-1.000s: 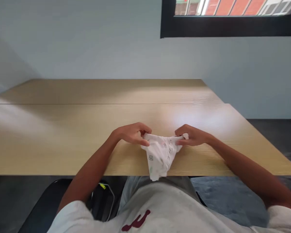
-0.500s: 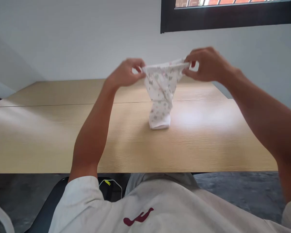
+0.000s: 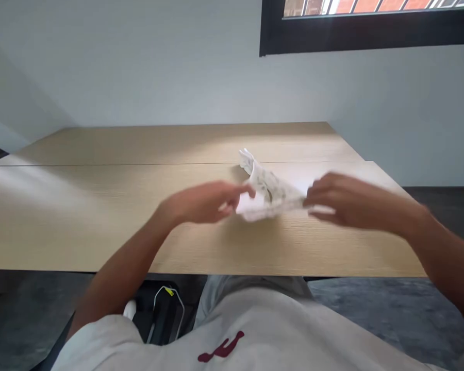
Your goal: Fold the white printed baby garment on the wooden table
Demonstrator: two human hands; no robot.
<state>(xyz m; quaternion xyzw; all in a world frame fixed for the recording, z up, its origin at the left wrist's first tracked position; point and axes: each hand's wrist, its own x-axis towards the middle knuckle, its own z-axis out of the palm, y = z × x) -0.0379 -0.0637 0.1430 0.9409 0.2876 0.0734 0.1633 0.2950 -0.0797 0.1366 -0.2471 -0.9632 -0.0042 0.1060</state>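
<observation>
A small white cloth garment with a grey-green print slants over the table, its narrow white end pointing away from me and its wide edge toward me. My right hand pinches the right corner of that wide edge. Beside the left corner is my left hand, index finger stretched over the cloth and the other fingers loosely bent. Both hands are blurred, and whether the left fingertips touch the cloth is unclear.
The light wood table has a seam running across it. A pale wall rises behind, with a dark window frame at upper right. Below the near edge, a white cable lies by a black object.
Both hands came down and toward me, lowering the garment's wide edge from raised to near the tabletop. The narrow end swung to the far side. My left fingers loosened from their pinch.
</observation>
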